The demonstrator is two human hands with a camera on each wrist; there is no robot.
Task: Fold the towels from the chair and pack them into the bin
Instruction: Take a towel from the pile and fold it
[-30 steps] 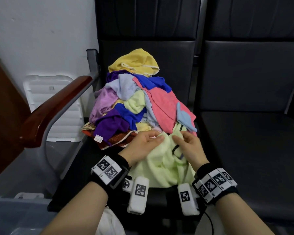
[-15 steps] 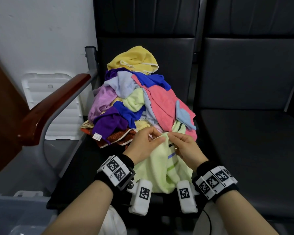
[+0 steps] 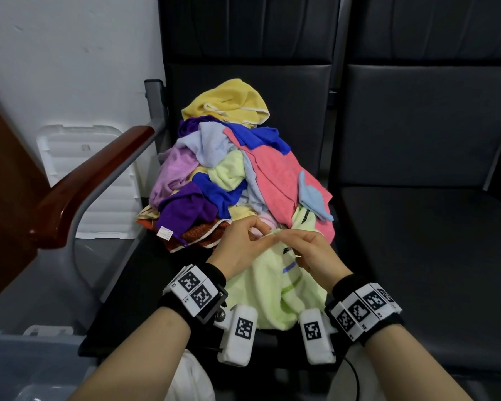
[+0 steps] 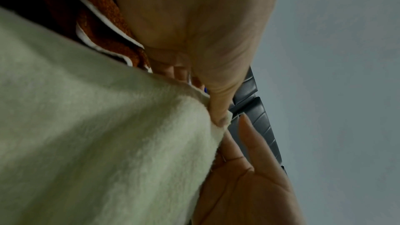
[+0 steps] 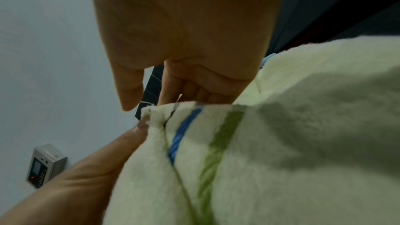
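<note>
Wall device (image 5: 44, 165) (right wrist only) — unseen overhead

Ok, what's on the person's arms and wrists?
Both forearms are bare. Each wrist wears a black band: the left band and right band carry white plates printed with black square codes. A white coded camera pod hangs under each, and a black cable trails by the right.

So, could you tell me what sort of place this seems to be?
Probably a waiting area or office: linked black padded seats with a wooden armrest, a plain white wall, and a small device on it.

Head view bright; wrist views dim, blurred
</note>
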